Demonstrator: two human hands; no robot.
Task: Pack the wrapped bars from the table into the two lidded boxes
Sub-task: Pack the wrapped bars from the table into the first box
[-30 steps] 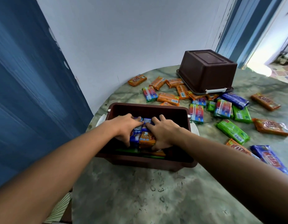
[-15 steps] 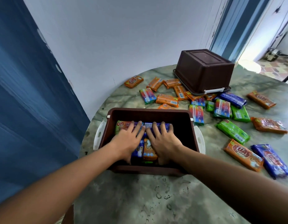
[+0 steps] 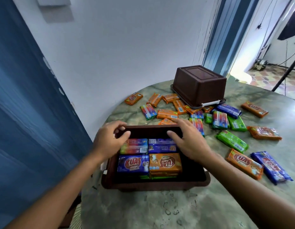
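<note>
An open brown box (image 3: 153,185) stands on the table in front of me. It is packed with wrapped bars: a rainbow one (image 3: 135,146) and a blue one (image 3: 161,146) at the far side, a blue one (image 3: 132,164) and an orange one (image 3: 165,162) nearer, green ones beneath. My left hand (image 3: 108,139) curls over the far left of its rim, thumb and fingers pinching the edge. My right hand (image 3: 189,141) grips the far right of the rim, thumb inside. A second brown box (image 3: 199,85) sits upside down at the back.
Several loose orange, green, blue and rainbow bars (image 3: 231,141) lie scattered over the marbled round table (image 3: 160,210), mostly behind and to the right of the open box. A white wall stands behind, a blue door (image 3: 27,113) is at the left, and a doorway is at the far right.
Both hands have come off the bars inside the box and moved up to its far rim, where they now take hold. The bars inside are uncovered.
</note>
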